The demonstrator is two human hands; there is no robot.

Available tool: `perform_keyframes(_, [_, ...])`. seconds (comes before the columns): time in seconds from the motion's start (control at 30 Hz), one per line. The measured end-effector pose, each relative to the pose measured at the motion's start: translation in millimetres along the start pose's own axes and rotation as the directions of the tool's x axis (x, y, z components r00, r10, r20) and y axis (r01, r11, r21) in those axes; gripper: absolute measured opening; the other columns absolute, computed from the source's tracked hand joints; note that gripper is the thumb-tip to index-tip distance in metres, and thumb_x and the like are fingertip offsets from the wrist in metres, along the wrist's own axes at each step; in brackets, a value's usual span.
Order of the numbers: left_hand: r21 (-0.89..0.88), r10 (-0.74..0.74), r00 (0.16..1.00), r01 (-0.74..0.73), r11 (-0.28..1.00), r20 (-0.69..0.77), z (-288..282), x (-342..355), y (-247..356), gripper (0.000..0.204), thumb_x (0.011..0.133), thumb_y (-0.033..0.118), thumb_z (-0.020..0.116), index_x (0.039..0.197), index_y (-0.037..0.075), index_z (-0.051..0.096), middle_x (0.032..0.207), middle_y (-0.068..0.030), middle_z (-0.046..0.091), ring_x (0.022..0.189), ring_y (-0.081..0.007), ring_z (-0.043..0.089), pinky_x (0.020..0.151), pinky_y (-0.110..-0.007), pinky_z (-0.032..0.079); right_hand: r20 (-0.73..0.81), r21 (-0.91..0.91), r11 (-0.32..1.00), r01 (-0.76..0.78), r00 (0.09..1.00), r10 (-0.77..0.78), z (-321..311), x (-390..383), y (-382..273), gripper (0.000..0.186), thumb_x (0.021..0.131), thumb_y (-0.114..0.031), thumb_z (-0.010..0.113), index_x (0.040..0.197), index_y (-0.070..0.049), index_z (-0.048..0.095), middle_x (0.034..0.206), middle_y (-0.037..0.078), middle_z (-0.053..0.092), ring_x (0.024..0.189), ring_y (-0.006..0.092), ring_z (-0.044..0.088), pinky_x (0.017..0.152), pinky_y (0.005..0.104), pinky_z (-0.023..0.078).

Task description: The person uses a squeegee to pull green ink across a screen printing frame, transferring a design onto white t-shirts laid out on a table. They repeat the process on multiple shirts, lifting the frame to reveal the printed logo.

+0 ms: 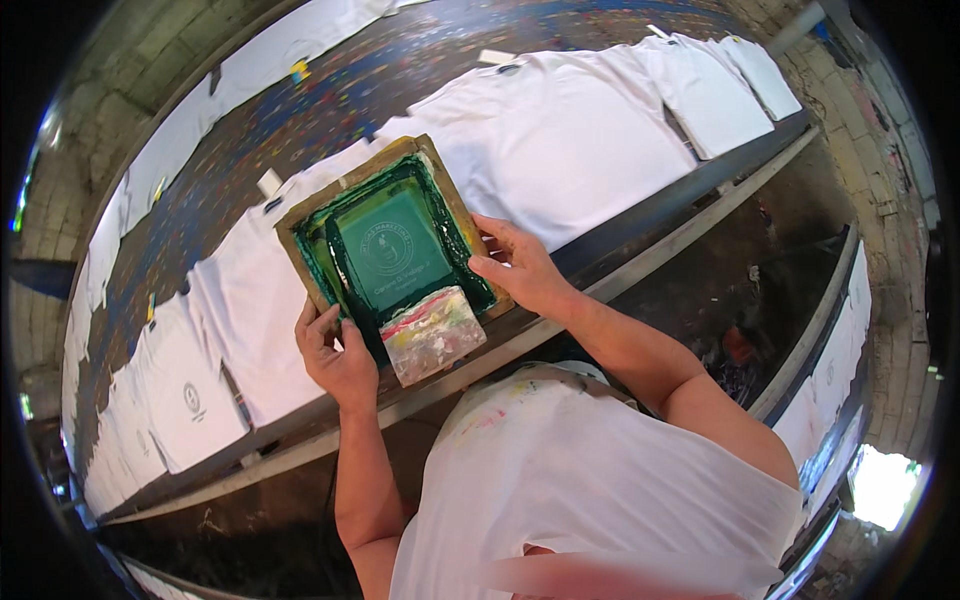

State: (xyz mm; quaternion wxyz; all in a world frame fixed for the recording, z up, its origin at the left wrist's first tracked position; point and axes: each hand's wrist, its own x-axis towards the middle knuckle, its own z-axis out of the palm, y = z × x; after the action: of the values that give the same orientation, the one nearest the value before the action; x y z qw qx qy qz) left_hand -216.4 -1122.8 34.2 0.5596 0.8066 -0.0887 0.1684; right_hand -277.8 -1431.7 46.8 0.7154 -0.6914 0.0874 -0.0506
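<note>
Both my hands hold a wooden-framed printing screen (398, 250) with green mesh and dark green ink round its inner edges. My left hand (338, 358) grips the frame's lower left corner, fingers curled at the edge. At the right side my right hand (522, 265) grips the frame, with the thumb near its inner edge. A squeegee (434, 335), its block stained with pink, yellow and white paint, rests in the near end of the screen. Beneath and behind the frame lies a white T-shirt (262, 330), partly hidden by it. A round emblem shows in the mesh.
White T-shirts lie in a row along the long table (330, 150), whose top is paint-spotted. A printed T-shirt (190, 405) lies to the left, a plain T-shirt (560, 140) to the right. A wooden rail (640, 262) runs along the near edge. Another table with shirts stands at right.
</note>
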Motion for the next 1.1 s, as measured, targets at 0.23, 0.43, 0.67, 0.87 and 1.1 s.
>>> perform_keyframes(0.23, [-0.171,-0.065,0.997,0.069,0.983,0.028,192,-36,91,0.027,0.103,-0.006,0.073,0.130,-0.004,0.075,0.160,-0.0230,0.059,0.136,-0.0277,0.068,0.106,-0.035,0.059,-0.174,0.127,0.989,0.075,0.983,-0.052,-193,-6,-6,0.067,0.107,-0.004,0.074,0.171,-0.001,0.053,0.144,0.006,0.069,0.109,0.0102,0.065,0.097,0.0282,0.055])
perform_keyframes(0.43, [-0.138,0.055,0.980,-0.029,0.990,0.191,346,-70,149,0.043,0.087,-0.010,0.079,0.129,0.003,0.079,0.157,-0.0250,0.060,0.145,-0.0387,0.061,0.125,-0.045,0.047,-0.315,0.139,0.989,0.048,0.949,-0.002,-358,-31,-18,0.060,0.109,-0.003,0.068,0.167,0.001,0.056,0.143,0.008,0.072,0.117,0.0122,0.067,0.106,0.0306,0.054])
perform_keyframes(0.67, [-0.306,-0.153,0.963,0.217,0.927,0.221,427,-95,170,0.038,0.089,-0.012,0.073,0.122,0.003,0.081,0.161,-0.0242,0.058,0.153,-0.0370,0.056,0.120,-0.043,0.053,-0.368,0.144,0.989,-0.029,0.926,0.081,-437,-29,-15,0.054,0.111,-0.003,0.067,0.163,0.007,0.057,0.146,0.010,0.073,0.126,0.0144,0.070,0.111,0.0306,0.054])
perform_keyframes(0.87, [-0.265,-0.111,0.984,0.144,0.953,0.138,415,-76,151,0.033,0.092,-0.016,0.070,0.119,-0.001,0.080,0.166,-0.0238,0.052,0.144,-0.0311,0.065,0.104,-0.035,0.063,-0.238,0.037,0.993,0.109,0.966,-0.097,-425,5,8,0.057,0.108,0.003,0.068,0.164,0.006,0.056,0.155,0.011,0.065,0.138,0.0176,0.065,0.120,0.0339,0.049])
perform_keyframes(1.1, [-0.357,-0.179,0.979,0.202,0.912,0.097,420,-64,139,0.028,0.094,-0.015,0.070,0.118,-0.003,0.078,0.167,-0.0230,0.053,0.142,-0.0273,0.067,0.103,-0.034,0.063,-0.166,-0.153,0.978,0.138,0.973,-0.163,-423,32,15,0.062,0.106,0.000,0.069,0.165,0.009,0.053,0.163,0.015,0.059,0.149,0.0239,0.056,0.130,0.0396,0.039])
